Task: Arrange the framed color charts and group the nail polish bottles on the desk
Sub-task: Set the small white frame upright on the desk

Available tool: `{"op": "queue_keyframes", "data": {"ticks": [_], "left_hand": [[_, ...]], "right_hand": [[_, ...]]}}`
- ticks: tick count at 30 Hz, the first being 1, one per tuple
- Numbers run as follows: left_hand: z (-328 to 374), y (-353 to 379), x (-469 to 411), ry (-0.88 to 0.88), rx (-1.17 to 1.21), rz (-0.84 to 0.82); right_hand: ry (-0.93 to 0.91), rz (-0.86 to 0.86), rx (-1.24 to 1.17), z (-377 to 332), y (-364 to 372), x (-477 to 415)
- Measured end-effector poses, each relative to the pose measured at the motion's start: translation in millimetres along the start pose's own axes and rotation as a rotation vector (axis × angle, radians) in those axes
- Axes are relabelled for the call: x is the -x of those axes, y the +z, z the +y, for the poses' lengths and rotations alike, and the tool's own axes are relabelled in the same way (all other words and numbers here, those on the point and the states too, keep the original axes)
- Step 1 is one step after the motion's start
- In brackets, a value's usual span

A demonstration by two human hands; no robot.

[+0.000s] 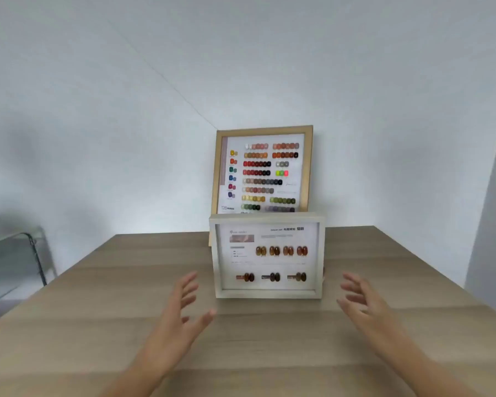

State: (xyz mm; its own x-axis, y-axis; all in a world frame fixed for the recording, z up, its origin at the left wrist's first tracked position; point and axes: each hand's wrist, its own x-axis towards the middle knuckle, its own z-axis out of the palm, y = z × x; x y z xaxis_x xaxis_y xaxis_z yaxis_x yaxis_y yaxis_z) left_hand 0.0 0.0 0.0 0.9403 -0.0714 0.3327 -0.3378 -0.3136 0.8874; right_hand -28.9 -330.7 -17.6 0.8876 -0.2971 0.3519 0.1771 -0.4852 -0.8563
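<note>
While spread, hands [272, 313] touch nothing.

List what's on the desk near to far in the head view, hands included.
Left hand and right hand, level with each other → white frame → wood frame against the wall.

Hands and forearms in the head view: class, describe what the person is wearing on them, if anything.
Nothing is worn. The left hand and right hand are bare, with no gloves, rings or wristbands visible. Both forearms are uncovered down to the picture's bottom edge, so no sleeves show. The image is slightly blurred, so fine details such as nail colour cannot be told.
</note>
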Motion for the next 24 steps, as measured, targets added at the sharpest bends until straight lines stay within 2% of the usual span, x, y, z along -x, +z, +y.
{"op": "queue_keyframes", "data": {"ticks": [4, 10, 16, 24], "left_hand": [[-9.2, 16.3, -43.1, -0.09, 0.079, -0.083], [-46.1, 30.3, -80.9, -0.119, 0.131, -0.082], [-65.5, 37.5, -92.2, -0.085, 0.056, -0.019], [-66.1, 36.8, -92.8, 0.017, 0.015, -0.022]], "right_hand": [[-0.002, -0.044, 0.057, 1.6, 25.7, -32.7], [-0.024, 0.046, 0.018, 16.9, 50.2, -57.8], [0.007, 0.05, 0.026, 23.0, 56.2, -62.1], [-0.036, 0.097, 0.042, 18.0, 58.7, -58.1]]}}
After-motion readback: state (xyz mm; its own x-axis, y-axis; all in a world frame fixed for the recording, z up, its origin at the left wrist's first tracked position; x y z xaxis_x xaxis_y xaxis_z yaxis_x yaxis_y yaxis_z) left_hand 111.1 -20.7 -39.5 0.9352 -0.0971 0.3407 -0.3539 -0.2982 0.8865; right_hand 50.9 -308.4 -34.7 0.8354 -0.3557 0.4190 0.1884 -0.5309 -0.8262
